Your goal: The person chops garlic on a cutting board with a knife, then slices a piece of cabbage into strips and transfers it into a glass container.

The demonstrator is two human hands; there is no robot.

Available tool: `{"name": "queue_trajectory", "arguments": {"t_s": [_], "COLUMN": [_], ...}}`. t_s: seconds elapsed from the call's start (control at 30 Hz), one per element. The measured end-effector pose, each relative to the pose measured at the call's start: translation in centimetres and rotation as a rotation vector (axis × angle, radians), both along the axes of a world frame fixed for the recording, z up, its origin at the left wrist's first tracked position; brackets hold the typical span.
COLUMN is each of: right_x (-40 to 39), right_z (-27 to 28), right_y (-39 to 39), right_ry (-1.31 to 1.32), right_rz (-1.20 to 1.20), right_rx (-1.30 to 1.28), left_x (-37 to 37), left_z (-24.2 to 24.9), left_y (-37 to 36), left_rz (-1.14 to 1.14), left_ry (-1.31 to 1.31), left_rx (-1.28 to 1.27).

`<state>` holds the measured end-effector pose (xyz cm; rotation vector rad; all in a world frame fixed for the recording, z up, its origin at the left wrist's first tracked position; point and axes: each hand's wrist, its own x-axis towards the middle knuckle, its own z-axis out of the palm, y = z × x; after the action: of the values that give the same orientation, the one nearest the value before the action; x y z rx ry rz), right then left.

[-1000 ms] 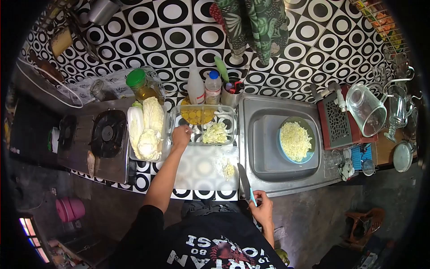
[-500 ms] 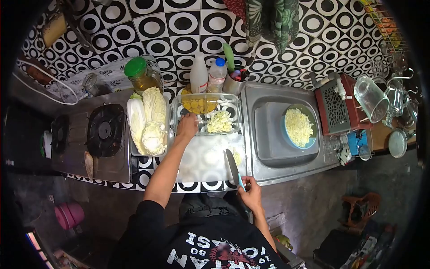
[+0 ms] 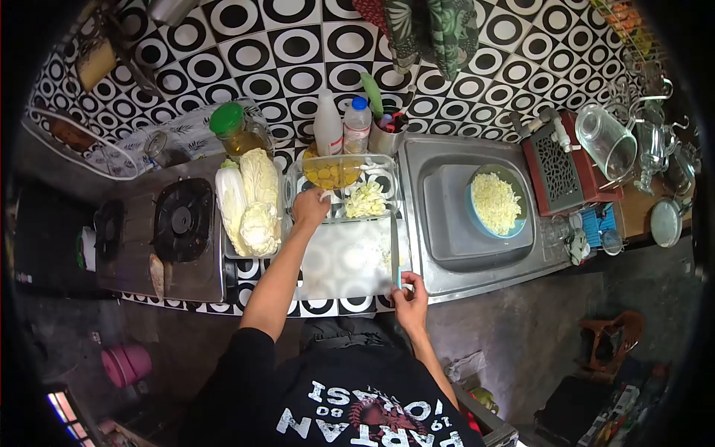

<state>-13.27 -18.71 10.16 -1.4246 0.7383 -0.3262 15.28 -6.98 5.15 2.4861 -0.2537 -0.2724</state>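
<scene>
My left hand [image 3: 311,207] reaches into the left part of a clear divided container [image 3: 372,159], its fingers closed together. A small whitish bit shows at the fingertips, too small to name. Pale chopped pieces [image 3: 366,200], perhaps cabbage, lie in the container's right part. My right hand [image 3: 410,299] grips the light-blue handle of a knife [image 3: 395,249]. The blade points away from me over the right side of a whitish cutting board [image 3: 339,261], where a few pale scraps lie beside it.
Napa cabbage and cauliflower [image 3: 260,229] fill a tray left of the board, near a gas stove [image 3: 182,220]. Bottles [image 3: 328,127] and a utensil holder [image 3: 387,139] stand behind. On the right, a bowl of chopped pale vegetable [image 3: 496,203] sits in the sink [image 3: 439,283].
The knife has turned more upright and moved slightly right, its tip now near the container's edge. My right hand has shifted a little up. My left hand stays in the container.
</scene>
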Motion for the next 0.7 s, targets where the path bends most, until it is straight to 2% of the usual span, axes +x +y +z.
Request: {"name": "queue_trajectory", "arguments": {"t_s": [0.07,0.13,0.17,0.23,0.27,0.3,0.4,0.47,0.57,0.6,0.67,0.7], "right_x": [0.2,0.5,0.2,-0.1,-0.2,-0.5,-0.3,-0.4,0.1,0.3,0.5,0.1], "right_z": [-1.2,-1.9,-2.2,-1.8,-2.3,-2.3,-1.6,0.6,-0.1,0.4,0.5,0.5], "right_y": [0.2,0.4,0.8,1.0,0.9,0.9,0.5,0.7,0.3,0.4,0.4,0.8], "right_ry": [0.02,0.055,0.06,0.022,0.041,0.039,0.051,-0.085,-0.1,0.011,0.006,0.018], "right_rz": [-0.007,-0.003,-0.003,0.007,0.021,0.023,0.01,-0.082,-0.127,-0.138,-0.131,-0.122], "right_rx": [0.048,0.076,0.088,0.093,0.092,0.088,0.114,0.137,0.113,0.063,0.086,0.116], "left_x": [-0.1,-0.3,-0.3,-0.6,-0.5,-0.7,-2.3,-1.9,-2.1,-2.3,-2.1,-2.3], "left_z": [-0.2,-1.0,-1.5,-0.2,-0.8,-0.3,2.7,1.7,1.2,1.5,0.3,0.4], "left_y": [-0.1,0.5,0.9,0.7,0.7,0.7,0.2,0.6,1.0,0.9,0.8,1.0], "left_rz": [0.006,-0.041,-0.042,0.018,0.082,0.083,0.128,0.11,0.101,0.149,0.189,0.186], "left_ry": [-0.001,-0.247,-0.242,-0.109,0.043,0.041,0.069,0.044,-0.008,0.074,0.187,0.195], "left_rx": [0.008,-0.205,-0.193,-0.276,-0.337,-0.34,-0.577,-0.551,-0.551,-0.616,-0.82,-0.812]}}
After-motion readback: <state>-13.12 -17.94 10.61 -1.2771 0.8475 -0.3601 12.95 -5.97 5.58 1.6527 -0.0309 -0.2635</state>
